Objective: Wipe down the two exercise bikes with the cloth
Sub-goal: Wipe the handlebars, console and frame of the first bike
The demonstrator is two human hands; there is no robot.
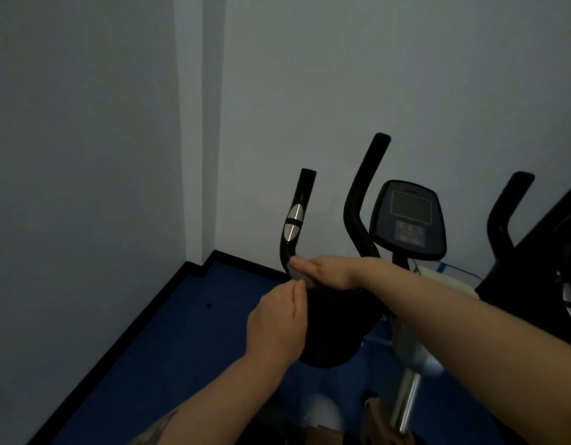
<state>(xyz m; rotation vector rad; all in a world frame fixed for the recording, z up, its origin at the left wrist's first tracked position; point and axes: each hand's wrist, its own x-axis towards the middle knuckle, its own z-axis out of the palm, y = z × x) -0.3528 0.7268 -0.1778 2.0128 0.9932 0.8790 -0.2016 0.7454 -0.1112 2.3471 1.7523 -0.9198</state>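
Observation:
A grey cloth [297, 275] lies on the nearest exercise bike [329, 332], where its black handlebar [294, 220] with a silver sensor bends down to a rounded black part. My right hand [326, 271] rests flat on the cloth with straight fingers and hides most of it. My left hand [277, 322] comes from below, and its fingertips pinch the cloth's near edge. Behind stands a bike console [409, 220] with a grey screen, between two curved black handlebars [364, 200]. A second dark bike frame [541, 261] is cut off at the right edge.
The bikes stand in a dim corner on blue floor [181, 332] with black skirting along pale walls [101, 139]. A silver post [406, 393] runs down under my right forearm. A pale object [444, 277] sits behind the console post.

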